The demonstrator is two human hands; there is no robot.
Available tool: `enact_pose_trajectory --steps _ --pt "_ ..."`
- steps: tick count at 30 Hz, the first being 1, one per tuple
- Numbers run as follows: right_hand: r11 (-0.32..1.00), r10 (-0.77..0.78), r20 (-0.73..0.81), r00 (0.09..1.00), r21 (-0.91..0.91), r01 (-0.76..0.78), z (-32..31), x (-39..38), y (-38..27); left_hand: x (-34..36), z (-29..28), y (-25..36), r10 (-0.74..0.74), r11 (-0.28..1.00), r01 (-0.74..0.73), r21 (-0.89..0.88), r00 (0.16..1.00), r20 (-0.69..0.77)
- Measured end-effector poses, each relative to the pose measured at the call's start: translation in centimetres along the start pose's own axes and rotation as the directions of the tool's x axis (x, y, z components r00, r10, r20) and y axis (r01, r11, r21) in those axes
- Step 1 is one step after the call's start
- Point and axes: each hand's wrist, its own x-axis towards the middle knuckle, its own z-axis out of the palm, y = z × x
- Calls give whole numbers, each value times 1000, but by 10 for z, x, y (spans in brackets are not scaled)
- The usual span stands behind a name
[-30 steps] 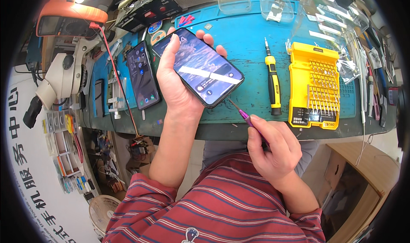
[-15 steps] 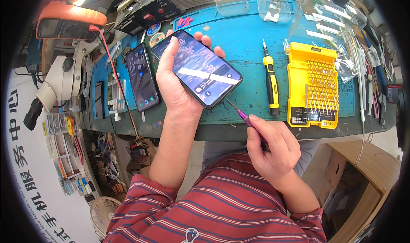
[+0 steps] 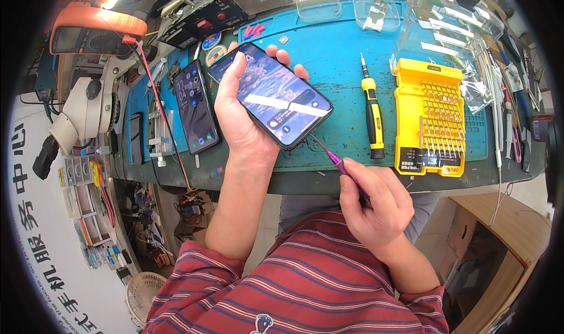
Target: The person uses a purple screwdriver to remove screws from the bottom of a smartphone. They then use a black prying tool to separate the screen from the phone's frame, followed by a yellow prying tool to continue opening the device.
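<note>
My left hand [image 3: 238, 114] is wrapped round a black-edged smartphone [image 3: 276, 93], its lit screen up and its lower end tilted toward my right. The thumb lies along the screen's left side, and fingertips show past the far edge. In my right hand [image 3: 379, 205] is a thin screwdriver with a purple handle [image 3: 335, 159], pinched between thumb and fingers. Its slim shaft reaches the phone's bottom edge; whether the tip touches there I cannot tell. Left of the held phone, a second smartphone [image 3: 197, 108] lies with its screen lit.
A blue work mat [image 3: 329, 46] covers the bench. To the right lie a yellow-black screwdriver [image 3: 373, 117] and a yellow bit case [image 3: 432, 120]. An orange multimeter [image 3: 97, 29] with a red lead and a white microscope arm [image 3: 82, 108] stand at the left. Clear plastic boxes [image 3: 376, 17] sit behind.
</note>
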Motion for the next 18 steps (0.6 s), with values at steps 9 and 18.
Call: enact_pose_trajectory --steps 9,18 --pt "1000 -3 -1 1000 -3 3 0 0 0 0 2 0 5 999 -3 44 999 -36" --pt "1000 5 -4 1000 -1 -5 0 1 -1 1 2 -1 5 998 -1 63 997 -73"
